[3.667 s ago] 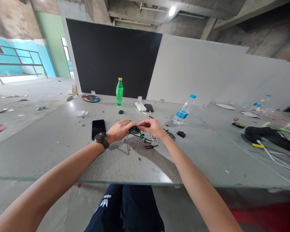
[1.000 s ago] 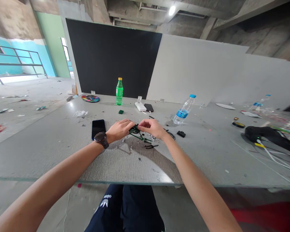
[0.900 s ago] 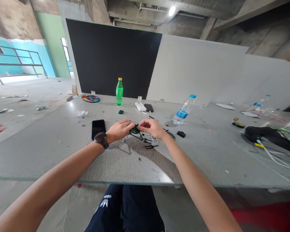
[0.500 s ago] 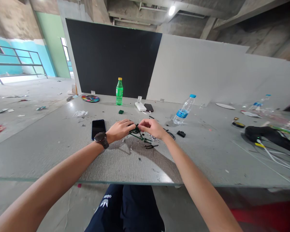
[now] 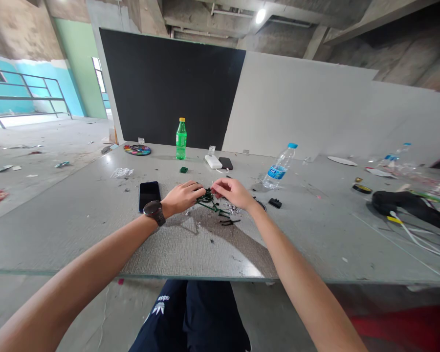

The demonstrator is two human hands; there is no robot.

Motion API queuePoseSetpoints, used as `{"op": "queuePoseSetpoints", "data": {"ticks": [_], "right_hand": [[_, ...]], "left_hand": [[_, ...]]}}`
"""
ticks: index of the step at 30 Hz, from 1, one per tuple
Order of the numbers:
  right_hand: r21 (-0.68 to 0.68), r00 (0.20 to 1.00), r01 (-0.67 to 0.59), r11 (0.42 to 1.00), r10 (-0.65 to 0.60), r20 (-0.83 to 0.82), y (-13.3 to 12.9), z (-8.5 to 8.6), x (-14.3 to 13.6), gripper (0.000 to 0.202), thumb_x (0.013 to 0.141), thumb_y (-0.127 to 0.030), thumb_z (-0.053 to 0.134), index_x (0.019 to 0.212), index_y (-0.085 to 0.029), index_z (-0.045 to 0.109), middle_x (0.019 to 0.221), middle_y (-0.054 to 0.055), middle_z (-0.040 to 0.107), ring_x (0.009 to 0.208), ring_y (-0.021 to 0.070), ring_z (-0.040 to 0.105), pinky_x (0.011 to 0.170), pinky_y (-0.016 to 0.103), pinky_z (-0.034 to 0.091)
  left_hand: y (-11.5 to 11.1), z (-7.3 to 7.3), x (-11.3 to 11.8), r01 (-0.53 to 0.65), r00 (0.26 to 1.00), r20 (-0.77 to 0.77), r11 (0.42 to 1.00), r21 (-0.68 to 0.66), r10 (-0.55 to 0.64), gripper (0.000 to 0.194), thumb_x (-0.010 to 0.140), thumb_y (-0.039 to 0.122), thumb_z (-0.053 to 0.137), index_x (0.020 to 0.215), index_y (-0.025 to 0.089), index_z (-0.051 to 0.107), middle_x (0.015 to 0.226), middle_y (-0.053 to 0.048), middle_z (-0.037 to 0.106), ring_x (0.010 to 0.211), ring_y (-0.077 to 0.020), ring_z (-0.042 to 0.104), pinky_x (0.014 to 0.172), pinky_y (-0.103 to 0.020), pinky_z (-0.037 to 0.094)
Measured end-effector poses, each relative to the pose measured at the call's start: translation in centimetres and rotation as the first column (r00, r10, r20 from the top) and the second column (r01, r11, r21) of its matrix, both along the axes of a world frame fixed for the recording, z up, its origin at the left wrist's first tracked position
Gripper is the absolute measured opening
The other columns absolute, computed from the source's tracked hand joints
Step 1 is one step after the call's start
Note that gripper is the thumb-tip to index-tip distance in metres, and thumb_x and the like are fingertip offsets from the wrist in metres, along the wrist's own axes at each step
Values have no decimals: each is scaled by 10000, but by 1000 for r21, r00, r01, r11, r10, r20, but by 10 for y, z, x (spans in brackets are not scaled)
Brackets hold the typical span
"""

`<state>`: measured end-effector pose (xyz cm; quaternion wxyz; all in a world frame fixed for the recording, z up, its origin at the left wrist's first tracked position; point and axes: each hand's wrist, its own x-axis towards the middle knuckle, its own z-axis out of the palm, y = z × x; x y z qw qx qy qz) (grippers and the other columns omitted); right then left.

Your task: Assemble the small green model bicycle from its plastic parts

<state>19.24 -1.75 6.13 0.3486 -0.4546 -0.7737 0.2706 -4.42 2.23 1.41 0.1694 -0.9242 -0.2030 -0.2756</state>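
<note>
My left hand [image 5: 184, 196], with a dark watch on its wrist, is closed on a small dark green and black part with a round outline [image 5: 206, 196]. Just right of that part is my right hand [image 5: 234, 191], thumb and fingers pinched together; whatever lies between them is too small to make out. Below the hands lie thin dark green pieces [image 5: 214, 209], a black forked piece [image 5: 230, 222] and tiny silvery bits [image 5: 234, 209]. A black ring-shaped piece [image 5: 261, 205] shows partly behind my right wrist.
A phone [image 5: 148, 195] lies beside my left wrist. Farther back stand a green bottle [image 5: 181, 142] and a tilted water bottle [image 5: 278, 167], with a white power bank [image 5: 213, 162] between. A black block [image 5: 275, 203] sits right of my right wrist; a black bag-like item [image 5: 396, 203] lies farther right.
My right hand has shifted slightly to the right, and its fingertips now stand a little apart from the part in my left hand. My left hand stays in place.
</note>
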Motion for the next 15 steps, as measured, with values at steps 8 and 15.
{"op": "queuePoseSetpoints", "data": {"ticks": [8,15], "right_hand": [[414,593,541,732,-681,430,20,-1,76,211,957,-249,524,1012,-215,725,926,80,771,844,248,691,702,314,469],[276,518,586,762,-614,595,40,-29,109,268,961,-230,516,1116,-205,733,1120,100,762,1058,274,678,863,345,504]], "left_hand": [[1,-1,0,-6,1000,2,1000,-19,6,319,861,-6,525,1117,180,563,1244,-105,660,1138,-234,598,923,-378,536],[2,-2,0,4,1000,8,1000,-20,-3,280,899,32,523,1131,184,561,1247,-102,659,1146,-227,598,923,-370,535]]}}
